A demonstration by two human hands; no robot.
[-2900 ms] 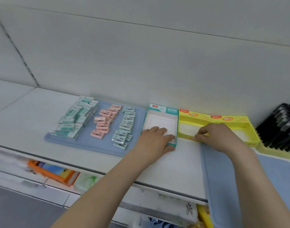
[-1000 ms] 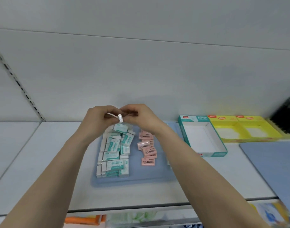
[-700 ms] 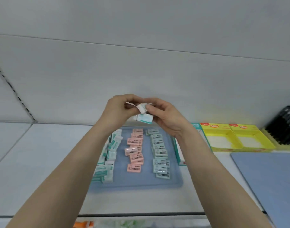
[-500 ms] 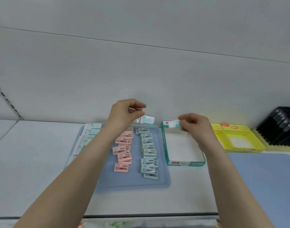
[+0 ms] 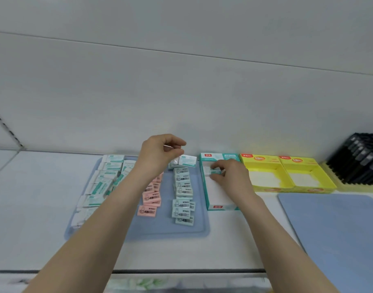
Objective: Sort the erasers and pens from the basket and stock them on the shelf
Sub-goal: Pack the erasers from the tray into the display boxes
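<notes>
My right grip [image 5: 230, 176] pinches one eraser [image 5: 212, 171] inside the teal box [image 5: 220, 207], at its far end; my left grip [image 5: 158, 153] pinches a second eraser [image 5: 187, 161] just left of it. Stocking barely begun, I judge: many loose erasers [image 5: 182, 187] lie left of the box.

Plain pale blue mat [image 5: 200, 231]. Black-printed pink erasers [image 5: 151, 198] and mint erasers [image 5: 182, 187]. Teal-banded white erasers [image 5: 105, 180]. White-lined teal box [image 5: 227, 207] with red label. Orange-labelled yellow boxes [image 5: 263, 159]. Solid black pens [image 5: 361, 159]. Plain white shelf [image 5: 33, 197]. Same pale blue on second mat [image 5: 340, 229] at right.
</notes>
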